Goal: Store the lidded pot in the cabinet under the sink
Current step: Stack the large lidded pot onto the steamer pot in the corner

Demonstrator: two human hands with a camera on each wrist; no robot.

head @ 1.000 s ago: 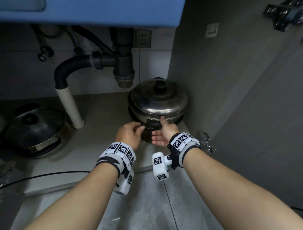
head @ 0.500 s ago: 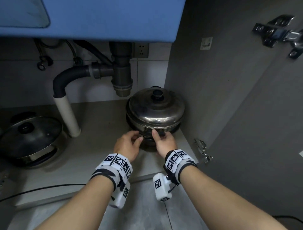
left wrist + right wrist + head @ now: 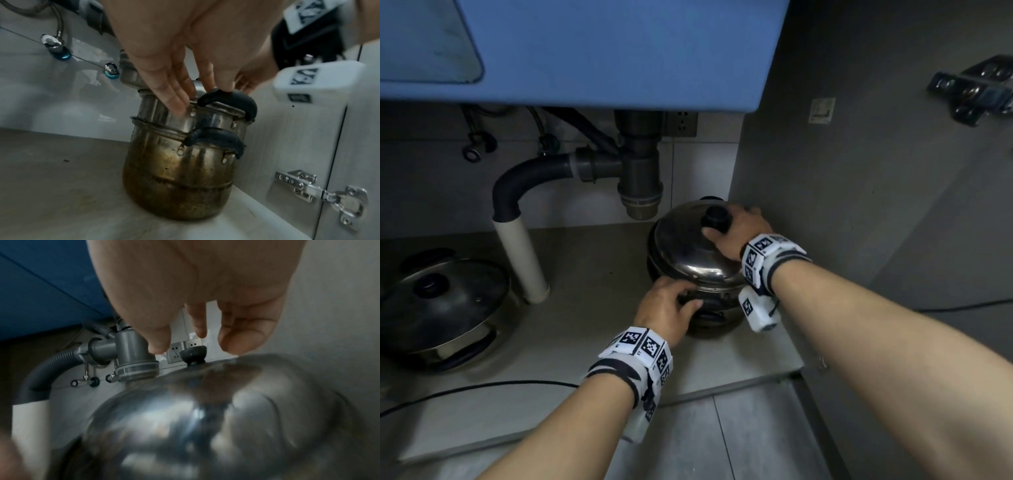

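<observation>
The steel lidded pot (image 3: 688, 260) stands on the cabinet floor (image 3: 592, 308) in the back right corner, just below the drain trap. It is a stained stacked pot (image 3: 180, 170) with two black side handles facing me. My left hand (image 3: 666, 308) is at the front of it; its straight fingers (image 3: 174, 99) touch the upper tier beside the top handle (image 3: 230, 100). My right hand (image 3: 743, 229) hovers over the domed lid (image 3: 205, 418). Its fingers (image 3: 240, 340) hang loosely curved around the black knob (image 3: 193, 353), and I see no grip on it.
A second lidded pot (image 3: 445, 301) sits at the left of the cabinet floor. The grey drain trap (image 3: 640, 171) and white pipe (image 3: 520, 253) hang under the blue sink (image 3: 602, 51). The side wall (image 3: 825, 205) is close on the right. A door hinge (image 3: 320, 193) and a black cable (image 3: 482, 387) are near the front edge.
My right hand left the pot's front handle and rose onto the lid beside the knob. The left hand stayed at the front handle. The pot has not moved.
</observation>
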